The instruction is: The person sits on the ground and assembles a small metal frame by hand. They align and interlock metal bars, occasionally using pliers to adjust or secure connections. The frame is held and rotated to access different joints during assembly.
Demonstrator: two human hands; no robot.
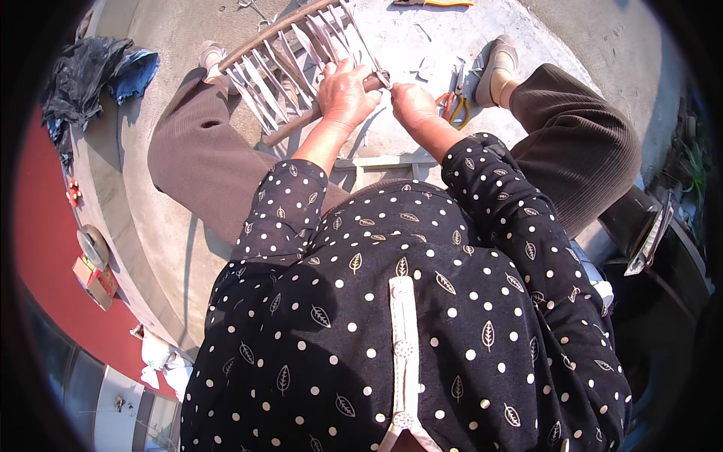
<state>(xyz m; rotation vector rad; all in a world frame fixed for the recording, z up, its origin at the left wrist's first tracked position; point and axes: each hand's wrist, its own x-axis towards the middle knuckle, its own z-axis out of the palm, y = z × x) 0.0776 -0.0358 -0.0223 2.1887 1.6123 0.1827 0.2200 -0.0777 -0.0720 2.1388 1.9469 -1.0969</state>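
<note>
Wooden frame (290, 71) (pale strips (265, 84) wound) gripped by both hands.

- Hard daylight; concrete floor (422, 45) beyond the hands glared near-white.
- Crisp dark shadows fell toward the wearer, under the left hand (345, 94) and right hand (413, 104).
- Hands and wooden frame (290, 60) were sharp, no motion blur.
- Fisheye bent edges; black vignette ringed the rim.
- Right-side corner was murky, underexposed.
</note>
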